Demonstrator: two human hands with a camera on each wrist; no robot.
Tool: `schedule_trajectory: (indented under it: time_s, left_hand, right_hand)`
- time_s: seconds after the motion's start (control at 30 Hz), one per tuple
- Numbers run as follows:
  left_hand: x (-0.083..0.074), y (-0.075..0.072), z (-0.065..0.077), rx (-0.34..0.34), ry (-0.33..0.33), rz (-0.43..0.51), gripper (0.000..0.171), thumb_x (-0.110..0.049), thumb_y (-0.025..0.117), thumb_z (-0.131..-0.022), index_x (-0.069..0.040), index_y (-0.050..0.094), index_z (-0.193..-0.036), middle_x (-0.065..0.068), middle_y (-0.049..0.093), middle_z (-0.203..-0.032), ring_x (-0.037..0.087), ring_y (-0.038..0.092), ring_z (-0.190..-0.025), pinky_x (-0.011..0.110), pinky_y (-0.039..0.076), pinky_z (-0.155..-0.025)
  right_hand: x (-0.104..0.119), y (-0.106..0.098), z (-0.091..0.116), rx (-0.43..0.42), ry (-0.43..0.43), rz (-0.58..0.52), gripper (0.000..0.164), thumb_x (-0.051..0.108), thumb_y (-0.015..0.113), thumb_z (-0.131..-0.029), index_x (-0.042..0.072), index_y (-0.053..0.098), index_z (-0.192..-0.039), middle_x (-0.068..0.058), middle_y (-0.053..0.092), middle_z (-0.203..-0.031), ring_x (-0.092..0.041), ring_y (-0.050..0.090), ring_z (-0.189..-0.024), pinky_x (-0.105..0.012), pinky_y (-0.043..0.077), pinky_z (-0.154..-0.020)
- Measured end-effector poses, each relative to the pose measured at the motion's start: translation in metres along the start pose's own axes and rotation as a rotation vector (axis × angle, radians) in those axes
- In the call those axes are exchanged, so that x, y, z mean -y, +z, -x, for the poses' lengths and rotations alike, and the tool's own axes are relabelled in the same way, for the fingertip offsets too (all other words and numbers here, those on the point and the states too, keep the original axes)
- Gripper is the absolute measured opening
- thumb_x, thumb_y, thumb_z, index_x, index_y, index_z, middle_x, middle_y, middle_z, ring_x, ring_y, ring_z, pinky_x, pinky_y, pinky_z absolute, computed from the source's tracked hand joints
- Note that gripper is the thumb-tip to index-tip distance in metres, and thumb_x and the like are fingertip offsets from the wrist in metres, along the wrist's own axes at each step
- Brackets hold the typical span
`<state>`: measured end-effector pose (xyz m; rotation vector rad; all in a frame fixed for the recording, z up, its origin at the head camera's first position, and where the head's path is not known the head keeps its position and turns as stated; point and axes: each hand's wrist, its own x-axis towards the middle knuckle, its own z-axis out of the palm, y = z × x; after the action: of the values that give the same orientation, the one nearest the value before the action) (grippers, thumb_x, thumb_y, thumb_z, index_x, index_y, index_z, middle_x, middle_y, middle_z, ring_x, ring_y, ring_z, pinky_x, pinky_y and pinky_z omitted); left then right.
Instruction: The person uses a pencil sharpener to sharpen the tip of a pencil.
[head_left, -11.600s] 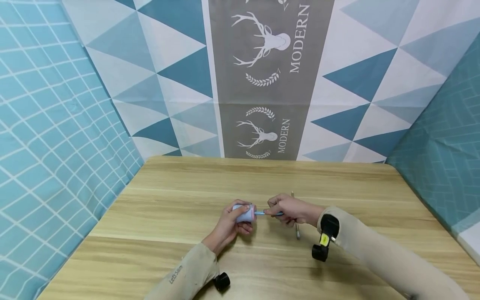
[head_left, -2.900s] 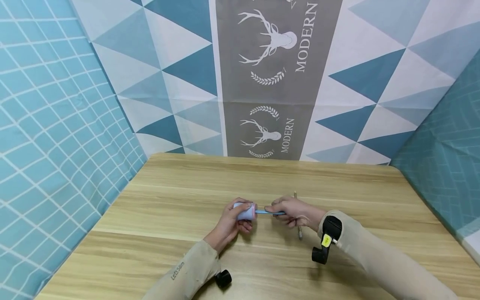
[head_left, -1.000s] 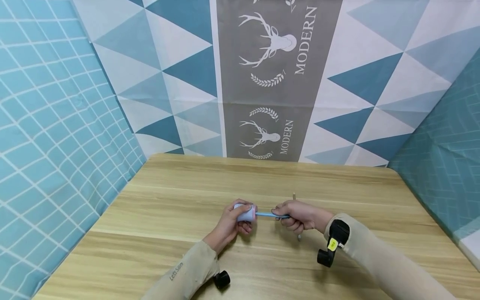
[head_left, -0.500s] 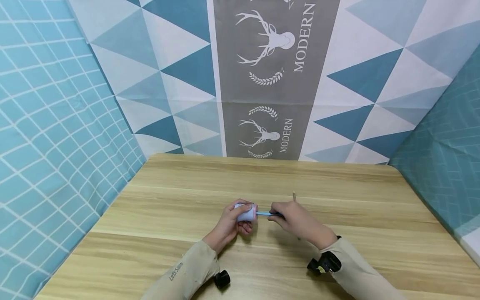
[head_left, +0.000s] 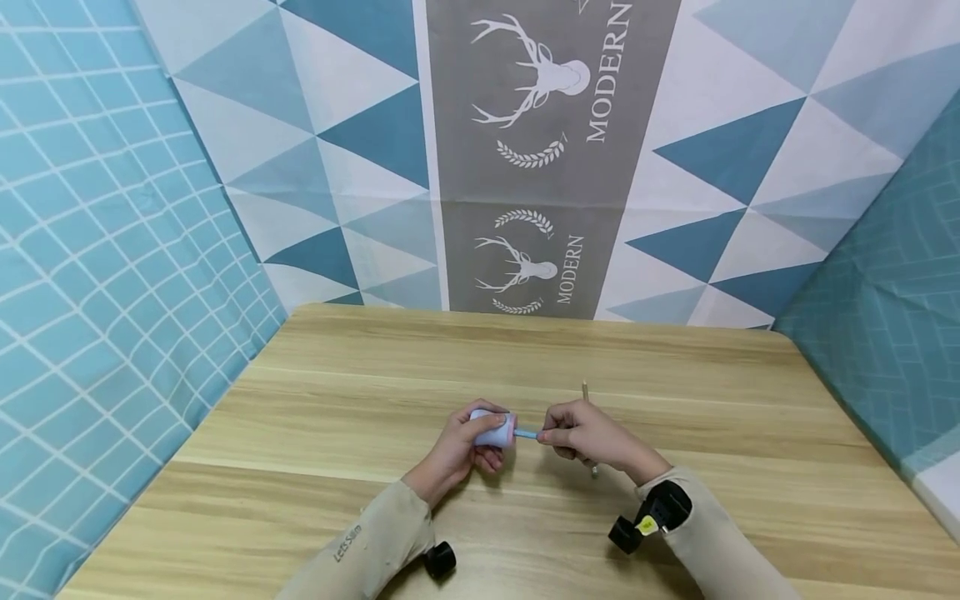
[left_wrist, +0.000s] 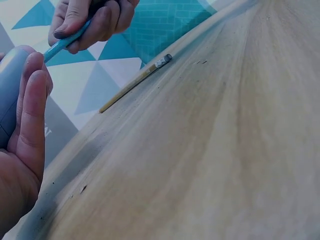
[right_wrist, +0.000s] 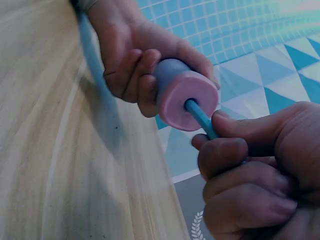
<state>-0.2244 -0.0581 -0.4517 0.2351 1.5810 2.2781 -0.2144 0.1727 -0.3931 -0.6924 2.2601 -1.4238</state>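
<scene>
My left hand (head_left: 459, 440) grips a lavender pencil sharpener (head_left: 489, 430), fingers and thumb wrapped round its body above the table. Its pink end (right_wrist: 173, 105) faces right and has a round hole in the middle. A blue pencil (right_wrist: 202, 120) enters that hole, so its tip is hidden inside. With thumb and curled fingers, my right hand (head_left: 592, 435) pinches the pencil a short way out from the pink end. In the left wrist view, the right hand (left_wrist: 97, 22) covers the pencil's rear part.
On the wooden table (head_left: 360, 367) lies a second pencil (left_wrist: 135, 84), brownish, with an eraser end, beneath and behind my right hand. Patterned cloth (head_left: 525, 167) hangs along the back edge, and blue tiled cloth (head_left: 112, 250) hangs at the left.
My right hand has turned at the wrist back and forth, and less of the blue pencil now shows between it and the sharpener. The left hand keeps its hold almost in place.
</scene>
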Motion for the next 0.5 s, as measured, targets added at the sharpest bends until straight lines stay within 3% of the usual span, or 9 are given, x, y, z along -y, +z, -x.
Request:
schedule_trajectory:
  time_s: [0.1, 0.27, 0.5]
  left_hand:
    - [-0.001, 0.000, 0.002, 0.004, -0.002, -0.008, 0.010, -0.016, 0.063, -0.091, -0.016, 0.070, -0.099, 0.010, 0.064, -0.065, 0.014, 0.062, -0.043, 0.027, 0.055, -0.040]
    - [-0.001, 0.000, 0.003, 0.017, -0.002, -0.018, 0.011, -0.015, 0.063, -0.091, -0.014, 0.070, -0.100, 0.011, 0.064, -0.066, 0.013, 0.061, -0.043, 0.026, 0.055, -0.039]
    - [-0.001, 0.002, 0.002, 0.029, -0.004, 0.007, 0.011, -0.013, 0.061, -0.091, -0.013, 0.069, -0.099, 0.011, 0.064, -0.065, 0.013, 0.061, -0.044, 0.026, 0.055, -0.039]
  right_hand:
    - [0.001, -0.002, 0.000, 0.042, 0.040, -0.050, 0.026, 0.010, 0.057, -0.100, -0.012, 0.054, -0.087, -0.001, 0.048, -0.057, -0.007, 0.030, -0.039, -0.021, 0.029, -0.033]
    - [0.003, -0.008, 0.003, 0.088, 0.035, -0.032, 0.025, 0.010, 0.055, -0.101, -0.011, 0.058, -0.090, -0.003, 0.052, -0.057, -0.008, 0.036, -0.037, -0.023, 0.039, -0.033]
    - [0.005, -0.025, 0.013, 0.145, 0.064, -0.007, 0.026, 0.012, 0.052, -0.103, -0.011, 0.060, -0.092, -0.002, 0.053, -0.058, -0.008, 0.040, -0.040, -0.023, 0.043, -0.035]
